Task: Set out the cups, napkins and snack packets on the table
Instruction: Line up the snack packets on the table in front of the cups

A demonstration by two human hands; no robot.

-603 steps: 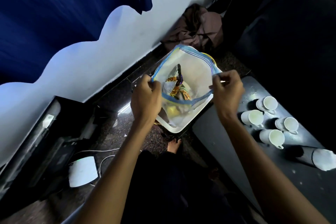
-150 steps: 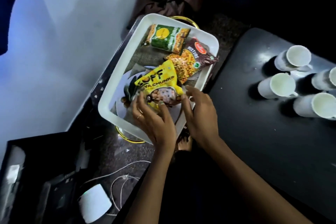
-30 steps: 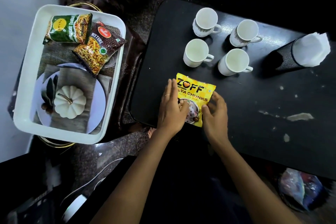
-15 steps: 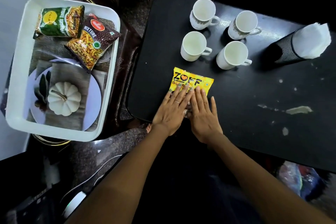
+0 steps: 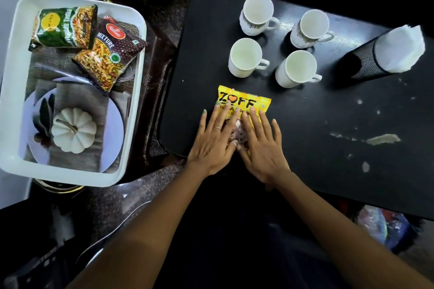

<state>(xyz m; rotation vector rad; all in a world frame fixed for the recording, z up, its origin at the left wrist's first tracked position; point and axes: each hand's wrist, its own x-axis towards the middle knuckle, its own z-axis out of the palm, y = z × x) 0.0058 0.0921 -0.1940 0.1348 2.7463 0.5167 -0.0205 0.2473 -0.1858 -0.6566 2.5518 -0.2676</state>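
Both hands lie flat with straight fingers — left hand [image 5: 212,142] and right hand [image 5: 261,145] side by side — pressing the yellow snack packet [image 5: 244,99] onto the black table [image 5: 328,110] near its front edge. Beyond it stand four white cups [image 5: 245,57] and napkins [image 5: 399,48]; two packets [image 5: 108,56] remain in the white tray [image 5: 14,91].

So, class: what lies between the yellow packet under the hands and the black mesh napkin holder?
In the head view, only bare black table lies between the yellow packet and the napkin holder; the nearest cup stands just above that line.
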